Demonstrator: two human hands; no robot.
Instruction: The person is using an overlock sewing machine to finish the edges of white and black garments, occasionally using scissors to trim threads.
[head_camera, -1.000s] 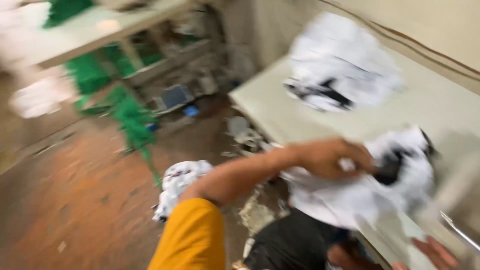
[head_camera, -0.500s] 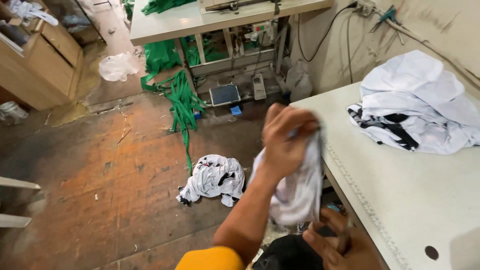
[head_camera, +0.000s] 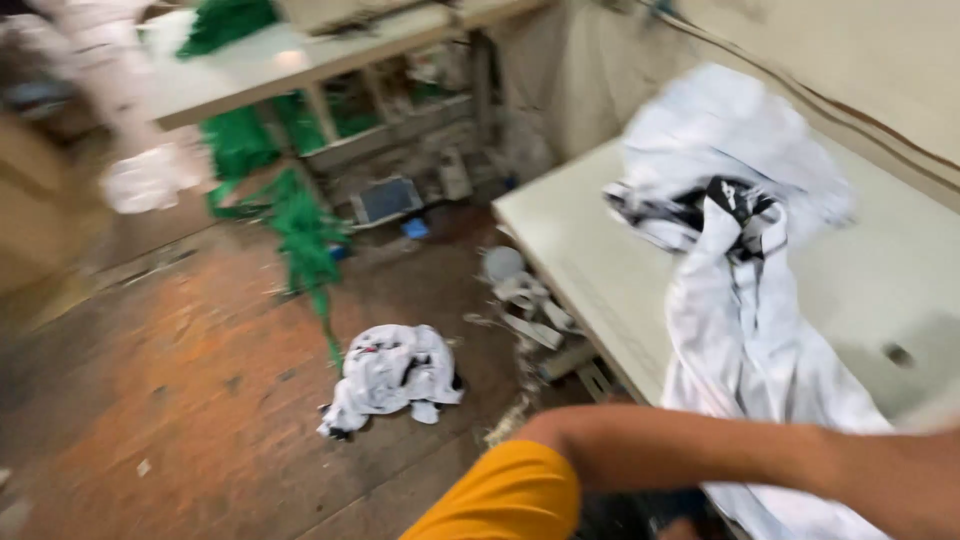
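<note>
Grip can't be read: both hands sit out of frame, only a forearm (head_camera: 720, 455) crossing low. White garment (head_camera: 745, 340) trails off the table (head_camera: 580, 235) edge, below the heaped pile (head_camera: 725, 150). Best gathered fully first.

White garment (head_camera: 745, 350) with black markings, green cloth (head_camera: 300, 225), yellow sleeve (head_camera: 505, 495).

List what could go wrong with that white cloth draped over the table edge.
1. The white cloth hangs off the edge of the table, so it may slide down to the floor, where another bundle already lies.
2. It touches the pile of cloth behind it, so a pull could drag that pile along.
3. The arm crosses in front and neither hand shows, so the grip cannot be judged.
</note>
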